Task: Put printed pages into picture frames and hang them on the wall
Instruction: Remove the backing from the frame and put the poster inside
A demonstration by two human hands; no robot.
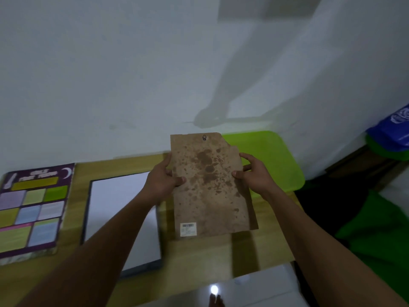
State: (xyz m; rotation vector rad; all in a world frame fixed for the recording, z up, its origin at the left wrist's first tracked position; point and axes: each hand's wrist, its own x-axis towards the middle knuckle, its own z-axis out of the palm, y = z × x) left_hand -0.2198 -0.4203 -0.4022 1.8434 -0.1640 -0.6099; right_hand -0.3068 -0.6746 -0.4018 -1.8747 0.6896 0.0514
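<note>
Both hands, left point(162, 177) and right point(254, 173), grip a stained brown backing board point(210, 187) by its sides, fingers wrapped round the edges. It's above the worktop point(199, 255). A white-faced frame point(124, 216) lies left of it.

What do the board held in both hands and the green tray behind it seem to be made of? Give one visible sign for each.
Backing board: probably pressed fibreboard, matt brown, blotched with dark stains, its top corner broken off.
Green tray: likely moulded plastic, with uniform bright colour, rounded corners and a faint sheen.
</note>
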